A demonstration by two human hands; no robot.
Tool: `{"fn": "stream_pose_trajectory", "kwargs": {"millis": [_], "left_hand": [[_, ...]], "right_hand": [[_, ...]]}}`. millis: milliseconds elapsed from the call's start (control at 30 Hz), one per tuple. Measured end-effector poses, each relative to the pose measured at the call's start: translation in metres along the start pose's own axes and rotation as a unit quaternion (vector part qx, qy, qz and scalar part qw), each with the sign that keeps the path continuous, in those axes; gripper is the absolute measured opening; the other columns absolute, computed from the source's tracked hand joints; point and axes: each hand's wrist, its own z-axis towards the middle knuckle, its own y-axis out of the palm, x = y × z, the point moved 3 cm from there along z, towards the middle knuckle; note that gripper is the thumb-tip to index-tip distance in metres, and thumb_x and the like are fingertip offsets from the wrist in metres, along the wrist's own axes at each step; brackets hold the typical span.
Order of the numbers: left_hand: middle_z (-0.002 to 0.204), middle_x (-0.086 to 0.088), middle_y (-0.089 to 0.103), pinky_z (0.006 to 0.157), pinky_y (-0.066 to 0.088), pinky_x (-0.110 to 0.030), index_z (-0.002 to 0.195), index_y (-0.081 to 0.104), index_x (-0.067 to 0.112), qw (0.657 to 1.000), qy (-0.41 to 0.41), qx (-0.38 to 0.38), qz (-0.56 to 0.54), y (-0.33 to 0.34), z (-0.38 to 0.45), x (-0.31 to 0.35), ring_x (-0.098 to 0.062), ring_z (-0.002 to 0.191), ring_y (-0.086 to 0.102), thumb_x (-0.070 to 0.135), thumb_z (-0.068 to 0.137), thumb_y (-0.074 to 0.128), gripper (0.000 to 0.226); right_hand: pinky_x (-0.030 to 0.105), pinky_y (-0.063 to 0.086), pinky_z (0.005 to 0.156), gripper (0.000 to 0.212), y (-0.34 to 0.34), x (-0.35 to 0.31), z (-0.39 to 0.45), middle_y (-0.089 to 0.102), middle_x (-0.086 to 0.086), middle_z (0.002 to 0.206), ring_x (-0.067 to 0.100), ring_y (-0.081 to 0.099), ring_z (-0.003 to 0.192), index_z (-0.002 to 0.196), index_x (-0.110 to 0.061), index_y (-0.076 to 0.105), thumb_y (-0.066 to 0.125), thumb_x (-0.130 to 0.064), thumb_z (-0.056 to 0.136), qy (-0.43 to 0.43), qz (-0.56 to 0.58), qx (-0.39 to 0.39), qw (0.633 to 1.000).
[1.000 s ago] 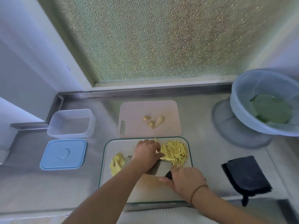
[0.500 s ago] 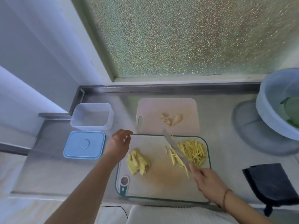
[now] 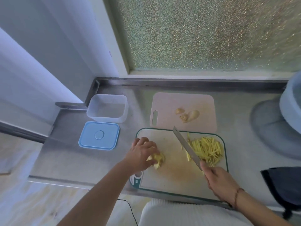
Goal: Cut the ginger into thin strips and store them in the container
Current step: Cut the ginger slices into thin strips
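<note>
- Head view: my left hand lies over the pile of ginger slices at the left side of the white cutting board, fingers curled down around the slices; my knuckles hide the fingertips, so the grip itself looks like a gathering hold, though I can't be sure.
- My right hand is wrapped tight round the handle of the knife, near the board's lower right edge. The blade slants up and to the left across the board, its tip close to the far rim.
- The ginger strips lie heaped just to the right of the blade, with a few loose ones touching or beside its left face.
- The clear container sits open on the steel counter, well to the left of the board, with no ginger in it; its blue lid lies flat just in front of it.
- A pink board lies behind the white one, bearing a few ginger offcuts.
- A dark cloth lies at the right edge.
</note>
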Motion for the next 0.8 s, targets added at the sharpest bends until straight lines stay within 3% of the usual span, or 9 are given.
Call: {"fn": "stream_pose_trajectory", "kwargs": {"millis": [167, 233, 300, 400, 533, 600, 667, 800], "left_hand": [[0.106, 0.014, 0.069, 0.089, 0.047, -0.047, 0.084, 0.071, 0.029, 0.999, 0.025, -0.035, -0.006, -0.003, 0.005, 0.005, -0.026, 0.107, 0.059, 0.040, 0.073, 0.078, 0.017], [0.108, 0.011, 0.068, 0.093, 0.041, -0.045, 0.087, 0.071, 0.025, 0.999, 0.004, -0.021, -0.038, -0.004, 0.005, 0.004, -0.025, 0.110, 0.055, 0.036, 0.077, 0.076, 0.016], [0.100, 0.009, 0.068, 0.088, 0.040, -0.038, 0.088, 0.072, 0.020, 0.992, -0.047, 0.008, -0.114, -0.008, 0.006, 0.002, -0.020, 0.099, 0.054, 0.031, 0.079, 0.072, 0.014], [0.083, 0.009, 0.066, 0.073, 0.042, -0.023, 0.087, 0.072, 0.021, 0.947, -0.159, 0.022, -0.280, -0.012, 0.007, 0.008, -0.002, 0.075, 0.053, 0.015, 0.084, 0.073, 0.007], [0.082, 0.011, 0.060, 0.069, 0.043, -0.013, 0.093, 0.066, 0.030, 0.906, -0.159, -0.071, -0.385, -0.008, 0.015, 0.047, 0.002, 0.067, 0.051, 0.011, 0.087, 0.075, 0.022], [0.084, 0.013, 0.058, 0.071, 0.043, -0.014, 0.097, 0.069, 0.027, 0.915, -0.132, -0.123, -0.360, -0.001, 0.023, 0.061, 0.001, 0.069, 0.051, 0.014, 0.089, 0.074, 0.016], [0.090, 0.009, 0.061, 0.076, 0.046, -0.022, 0.105, 0.071, 0.021, 0.946, -0.107, -0.148, -0.267, 0.004, 0.031, 0.066, -0.009, 0.080, 0.056, 0.017, 0.090, 0.070, 0.016], [0.113, -0.001, 0.070, 0.091, 0.049, -0.039, 0.119, 0.069, 0.022, 0.983, -0.052, -0.152, -0.088, 0.013, 0.040, 0.064, -0.026, 0.104, 0.061, 0.018, 0.091, 0.063, 0.029]], "right_hand": [[0.028, 0.036, 0.053, 0.067, 0.002, 0.005, 0.000, 0.042, 0.001, 0.046, 0.016, 0.041, 0.040, 0.051, -0.016, 0.041, 0.025, -0.073, 0.083, 0.005, -0.003, 0.002, 1.000], [0.026, 0.033, 0.051, 0.066, 0.003, 0.006, 0.000, 0.041, 0.000, 0.045, 0.014, 0.039, 0.038, 0.052, -0.017, 0.041, 0.027, -0.074, 0.083, 0.015, 0.008, 0.000, 1.000], [0.024, 0.030, 0.049, 0.064, 0.002, 0.005, -0.002, 0.039, -0.001, 0.044, 0.011, 0.036, 0.035, 0.053, -0.017, 0.041, 0.030, -0.072, 0.084, 0.025, 0.026, -0.004, 0.999], [0.020, 0.026, 0.042, 0.060, 0.000, 0.003, -0.005, 0.035, -0.002, 0.044, 0.010, 0.031, 0.032, 0.056, -0.017, 0.038, 0.034, -0.069, 0.085, 0.042, 0.062, -0.015, 0.997], [0.020, 0.023, 0.042, 0.059, -0.001, 0.002, -0.010, 0.031, 0.000, 0.047, 0.012, 0.026, 0.035, 0.058, -0.017, 0.036, 0.034, -0.070, 0.084, 0.060, 0.091, -0.025, 0.994], [0.022, 0.024, 0.042, 0.061, -0.001, 0.002, -0.011, 0.032, 0.000, 0.046, 0.011, 0.028, 0.034, 0.057, -0.017, 0.036, 0.031, -0.072, 0.081, 0.054, 0.073, -0.022, 0.996], [0.021, 0.025, 0.041, 0.062, 0.001, 0.001, -0.012, 0.032, 0.001, 0.045, 0.013, 0.028, 0.034, 0.056, -0.016, 0.036, 0.031, -0.072, 0.082, 0.058, 0.077, -0.023, 0.995], [0.019, 0.026, 0.038, 0.063, 0.000, -0.001, -0.014, 0.033, 0.000, 0.043, 0.013, 0.030, 0.032, 0.055, -0.016, 0.037, 0.030, -0.072, 0.083, 0.055, 0.068, -0.026, 0.996]]}}
